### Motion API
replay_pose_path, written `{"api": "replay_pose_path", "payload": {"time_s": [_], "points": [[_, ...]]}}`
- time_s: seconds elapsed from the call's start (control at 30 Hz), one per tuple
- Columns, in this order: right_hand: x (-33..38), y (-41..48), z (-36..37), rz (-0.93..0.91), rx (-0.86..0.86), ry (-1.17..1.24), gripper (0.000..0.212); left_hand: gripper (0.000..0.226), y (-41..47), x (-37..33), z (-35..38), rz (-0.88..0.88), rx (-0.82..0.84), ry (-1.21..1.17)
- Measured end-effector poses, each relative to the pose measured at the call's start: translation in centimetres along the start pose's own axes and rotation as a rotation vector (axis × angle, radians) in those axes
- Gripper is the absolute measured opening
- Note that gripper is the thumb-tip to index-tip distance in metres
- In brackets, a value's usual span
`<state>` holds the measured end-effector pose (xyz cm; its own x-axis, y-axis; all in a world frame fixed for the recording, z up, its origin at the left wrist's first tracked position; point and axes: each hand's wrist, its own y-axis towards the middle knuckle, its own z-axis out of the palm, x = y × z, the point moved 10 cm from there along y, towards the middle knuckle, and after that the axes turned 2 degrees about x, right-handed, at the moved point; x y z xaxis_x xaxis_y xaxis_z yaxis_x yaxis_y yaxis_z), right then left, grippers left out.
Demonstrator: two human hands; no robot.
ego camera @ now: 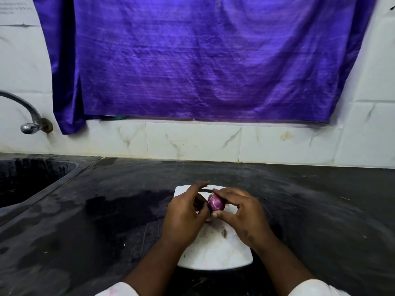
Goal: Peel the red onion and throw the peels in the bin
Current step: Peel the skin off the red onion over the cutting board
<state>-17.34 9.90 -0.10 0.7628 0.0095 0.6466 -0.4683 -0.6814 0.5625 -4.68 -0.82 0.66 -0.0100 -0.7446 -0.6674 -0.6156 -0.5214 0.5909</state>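
While both hands work above the white cutting board (215, 251), the red onion (216, 202) sits between them, lifted slightly over the board's far half. The right hand (241, 212) wraps around it, thumb under the near side and fingers curled over the top and right, so the onion is pinched firmly in that grasp. The left hand (183, 216) is curled in close on the onion's left side, its fingertips bunched against the skin there; whether they pinch a strip of peel cannot be told, since the fingers hide the spot. The onion's exposed face is glossy purple with pale streaks.

On the board lie a few brown scraps of peel (224, 232) near the right wrist (small and scattered, with finer crumbs around them). The board rests on a dark stone counter (106, 210), which shows a damp patch to the left of the board.

At the far left a sink (70, 167) is set into the counter; its basin looks dark and wet, and nothing can be made out inside it. A metal tap (30, 122) curves from the tiled wall (192, 142) above it. A purple cloth (203, 60) hangs across the wall behind. White sleeve cuffs (119, 290) show at the bottom edge
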Motion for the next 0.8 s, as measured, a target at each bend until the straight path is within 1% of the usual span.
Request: {"api": "replay_pose_path", "payload": {"time_s": [0.2, 0.4, 0.57, 0.67, 0.8], "points": [[-0.13, -0.01, -0.22, 0.01, -0.012, 0.019, 0.061, 0.058, -0.06, 0.19, 0.1, -0.029, 0.007, -0.026], [0.33, -0.07, -0.2, -0.002, 0.015, -0.053, 0.06, 0.058, -0.05, 0.08, 0.34, -0.003, 0.035, 0.005], [0.57, -0.11, -0.19, -0.006, 0.024, -0.071, 0.059, 0.073, -0.05, -0.14, 0.46, 0.019, 0.042, 0.073], [0.55, -0.07, -0.22, -0.007, 0.025, -0.028, 0.058, 0.081, -0.07, -0.43, 0.52, 0.042, 0.045, 0.092], [0.4, 0.0, -0.26, 0.01, 0.034, 0.121, 0.056, 0.086, 0.02, -0.51, 0.19, 0.032, 0.028, 0.029]]}}
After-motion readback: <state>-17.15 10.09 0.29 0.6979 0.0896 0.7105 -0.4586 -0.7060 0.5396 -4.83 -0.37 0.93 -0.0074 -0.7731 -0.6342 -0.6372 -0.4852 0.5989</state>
